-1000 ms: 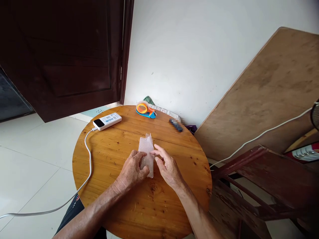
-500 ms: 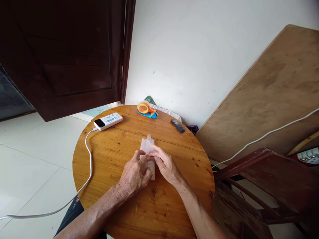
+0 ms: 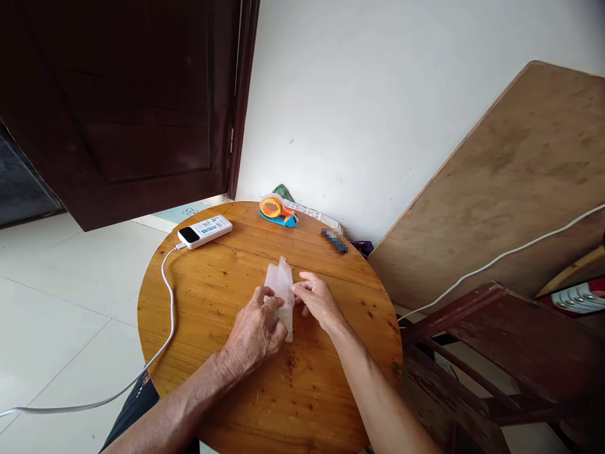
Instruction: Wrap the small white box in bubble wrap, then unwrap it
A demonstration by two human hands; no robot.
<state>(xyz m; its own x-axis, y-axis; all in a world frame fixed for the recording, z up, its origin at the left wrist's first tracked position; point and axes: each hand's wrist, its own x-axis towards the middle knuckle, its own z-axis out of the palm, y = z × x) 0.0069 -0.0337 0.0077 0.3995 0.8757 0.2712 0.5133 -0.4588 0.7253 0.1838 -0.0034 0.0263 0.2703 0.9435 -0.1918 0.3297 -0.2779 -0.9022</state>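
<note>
The door (image 3: pixel 118 107) fills the upper left, dark and half open, and a board (image 3: pixel 510 176) leans on the wall at the right, with a dark wooden frame (image 3: pixel 501 353) below it. Between them stands the round table (image 3: pixel 212 378), which carries everything else.

At its far left edge lies a white charger (image 3: pixel 205 231), and its cable (image 3: pixel 166 296) runs down over the left edge to the floor. At the far edge, near the wall, sits an orange and blue tape holder (image 3: pixel 276 209). A small dark bar (image 3: pixel 334 240) lies at the far right edge; it is blurred, so I cannot tell what it is.

Near the middle of the table is a thin, pale, half-clear wrapper (image 3: pixel 282 291), standing a little up from the wood. The left hand (image 3: pixel 255 328) is partly closed and presses the lower part of the wrapper with its fingers. The right hand (image 3: pixel 317 301) is loosely curled, and its fingertips pinch the right edge of the wrapper.

I judge that the work is folding or flattening this wrapper. To do it well, the left hand should hold the lower part firm on the table, while the right hand pulls gently, because such thin material probably tears or slips easily.
</note>
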